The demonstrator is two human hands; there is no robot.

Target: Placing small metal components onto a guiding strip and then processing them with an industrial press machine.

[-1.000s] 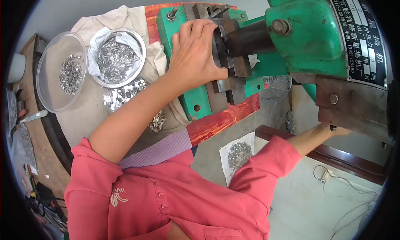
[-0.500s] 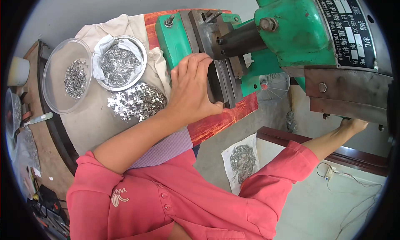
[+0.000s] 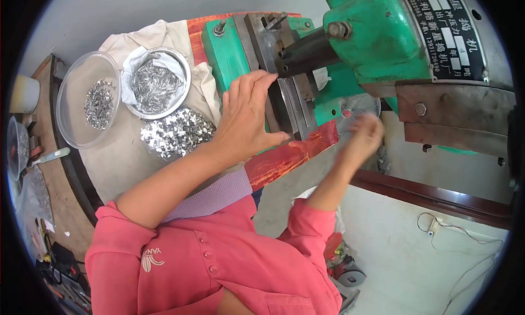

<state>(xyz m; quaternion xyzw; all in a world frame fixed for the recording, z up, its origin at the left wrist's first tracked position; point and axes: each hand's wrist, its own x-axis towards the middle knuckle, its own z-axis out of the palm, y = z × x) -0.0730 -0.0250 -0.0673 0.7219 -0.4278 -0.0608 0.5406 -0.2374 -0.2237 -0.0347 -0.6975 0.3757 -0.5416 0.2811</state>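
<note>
My left hand (image 3: pixel 243 110) rests against the near-left side of the steel die (image 3: pixel 292 104) on the green press bed. Its fingertips are near the die's upper part and its thumb is spread wide toward the lower end, with no object visible in its grip. Above the die, the dark ram (image 3: pixel 311 52) of the green punch press (image 3: pixel 372 36) reaches down at a slant. My right hand (image 3: pixel 365 140) is lifted in the air to the right of the die, smeared by motion, so its fingers cannot be made out.
Left of the press, a clear plastic tub (image 3: pixel 61 110) holds small metal pieces. A lined metal bowl (image 3: pixel 187 77) holds thin metal pins or strips, beside a heap of shiny flat metal bits (image 3: pixel 178 133) on a beige cloth (image 3: pixel 104 162). A fan (image 3: pixel 350 104) stands beyond the red-brown board (image 3: pixel 290 159).
My right hand has come away from beneath the press's right side and swung left toward the die. My left hand has stayed at the die, nearly unmoved.
</note>
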